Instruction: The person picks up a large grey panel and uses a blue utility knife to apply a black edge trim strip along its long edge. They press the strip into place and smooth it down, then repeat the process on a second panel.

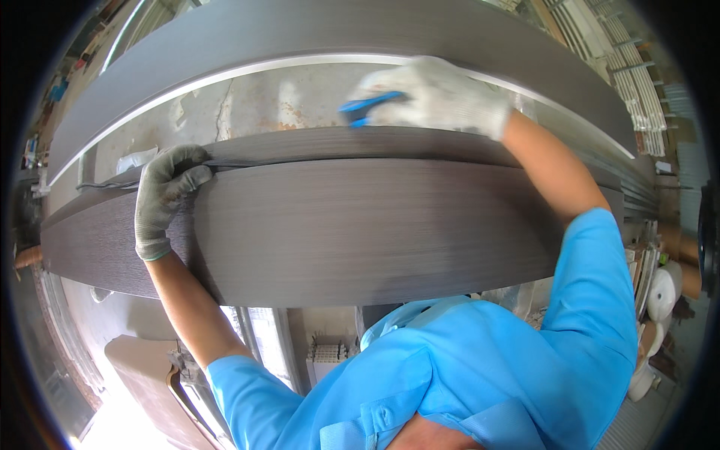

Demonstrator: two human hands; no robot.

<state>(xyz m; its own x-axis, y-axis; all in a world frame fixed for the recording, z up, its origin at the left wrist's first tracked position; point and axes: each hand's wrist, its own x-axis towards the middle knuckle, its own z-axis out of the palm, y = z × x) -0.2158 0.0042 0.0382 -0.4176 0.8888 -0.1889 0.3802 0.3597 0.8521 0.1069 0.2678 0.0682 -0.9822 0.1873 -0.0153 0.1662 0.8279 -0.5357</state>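
A long dark brown wood-grain panel point(375, 232) lies across in front of me, with a narrower raised face along its far edge. My left hand point(163, 196), in a grey glove, is at that far edge on the left, its thumb and fingers closed on a thin black strip point(225, 163). The strip's loose end trails off left past the hand. Above the far edge, my right hand point(442, 97), in a white glove and blurred, grips a blue and black hand tool point(367, 109) that looks like a utility knife; no blade can be made out.
Beyond a stretch of stained grey floor point(262, 101), a second dark panel point(337, 34) with a pale near edge runs across. Stacked pale lengths point(630, 75) stand at the far right. White rolls point(664, 292) are at the right, and a beige padded piece point(142, 367) is at the lower left.
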